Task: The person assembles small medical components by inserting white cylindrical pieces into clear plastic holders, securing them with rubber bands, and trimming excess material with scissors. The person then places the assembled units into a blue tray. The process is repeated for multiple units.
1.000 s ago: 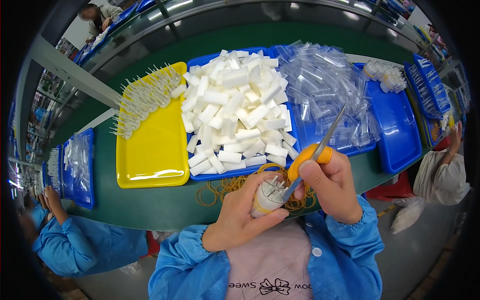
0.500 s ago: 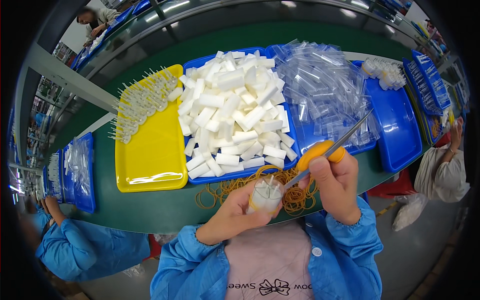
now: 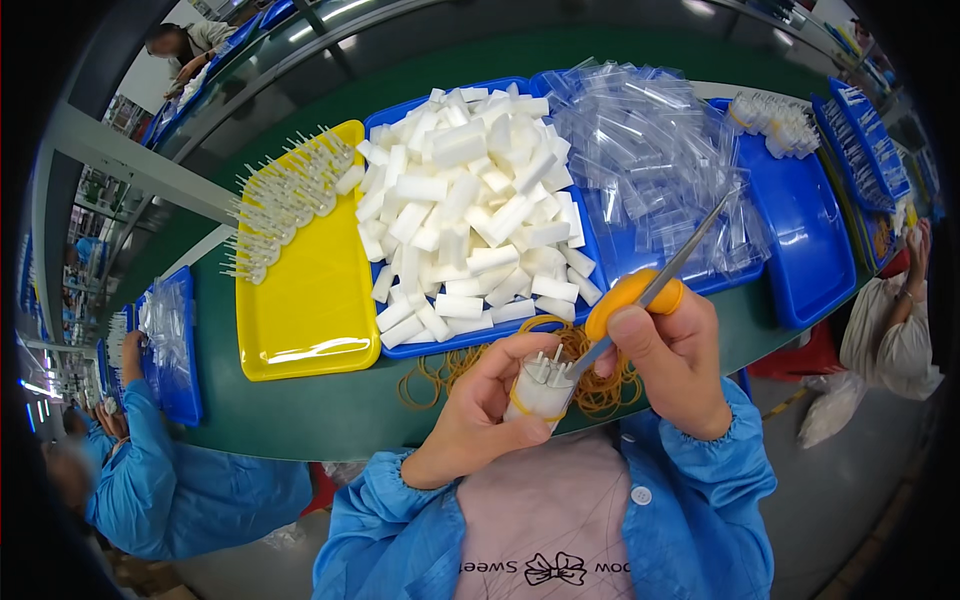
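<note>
My left hand (image 3: 478, 412) is closed around a small bundle (image 3: 540, 392) of white pieces in a clear sleeve, with a yellowish rubber band round it. Several thin white stems stick up from its top. My right hand (image 3: 672, 362) grips a slim metal tool (image 3: 690, 250) with an orange grip. One pointed end of the tool slants up to the right; its other end is at the bundle's upper right edge, and whether it touches cannot be made out. Loose rubber bands (image 3: 425, 382) lie on the green table just behind my hands.
A yellow tray (image 3: 310, 335) holds white stemmed pieces. Beside it a blue tray (image 3: 420, 350) is heaped with white foam blocks (image 3: 465, 200). Clear plastic sleeves (image 3: 650, 150) fill another blue tray. Banded bundles (image 3: 775, 120) sit in the right blue tray (image 3: 800, 270). Co-workers sit on both sides.
The bundle in my left hand has tilted, and its stems show more clearly. My right hand and the tool have shifted slightly. The left co-worker's arm has reached up to the tray there.
</note>
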